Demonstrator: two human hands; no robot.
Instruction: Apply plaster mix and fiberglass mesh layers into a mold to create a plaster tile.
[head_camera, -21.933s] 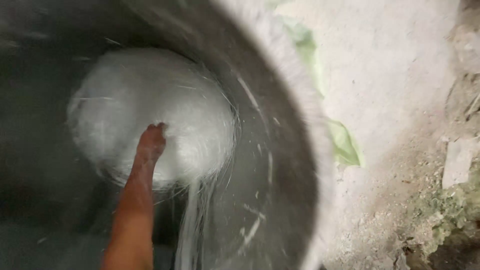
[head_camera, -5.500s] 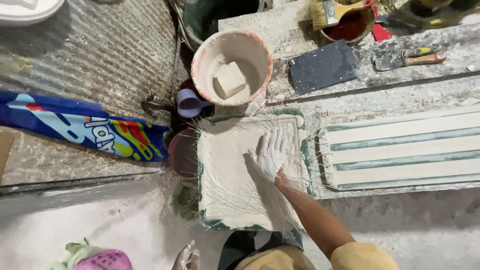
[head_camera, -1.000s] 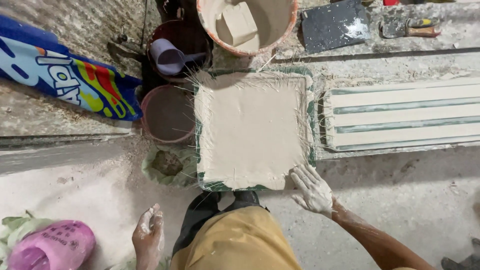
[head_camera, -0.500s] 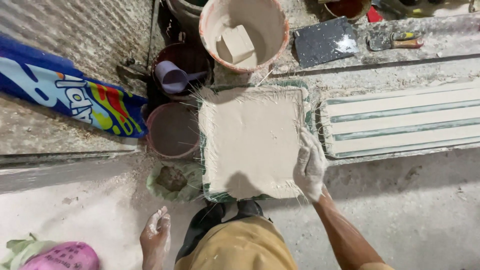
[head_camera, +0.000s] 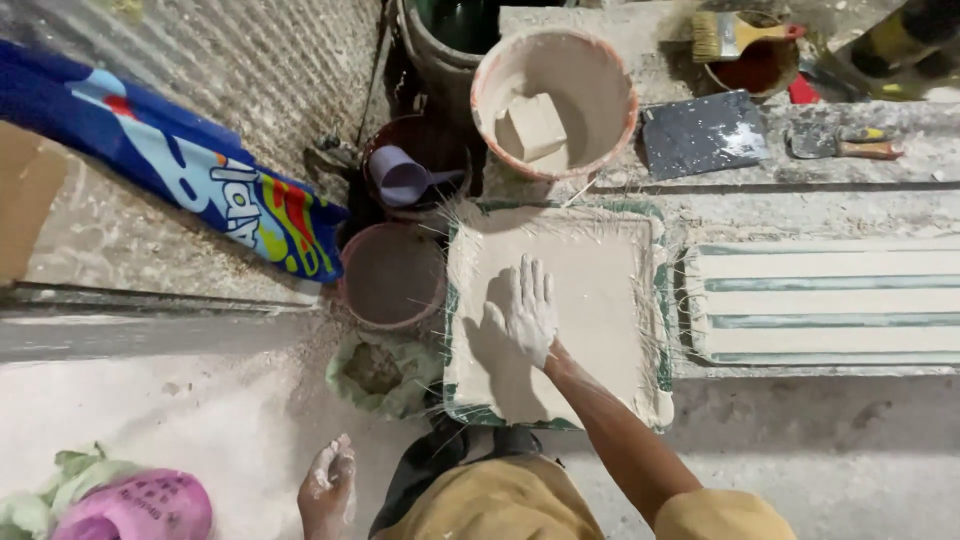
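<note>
My right hand (head_camera: 525, 312), coated in white plaster, lies flat with fingers spread on the wet plaster filling a square green mould (head_camera: 660, 330). Thin fibres stick out around the mould's edges. My left hand (head_camera: 328, 488), also dusted white, hangs loosely curled near my knee at the bottom, holding nothing and touching nothing.
A bucket (head_camera: 556, 100) with plaster and a block sits behind the mould. Left of it are a purple scoop (head_camera: 400, 180) in a bowl and a brown bowl (head_camera: 392, 275). A ribbed mould (head_camera: 830, 302) lies right. A brush (head_camera: 735, 32), trowel (head_camera: 840, 145) and dark board (head_camera: 705, 133) lie behind. A pink clog (head_camera: 135, 508) is bottom left.
My right hand has moved from the mould's near right corner leftwards and inwards onto the middle of the plaster surface. The left hand has stayed low by my knee.
</note>
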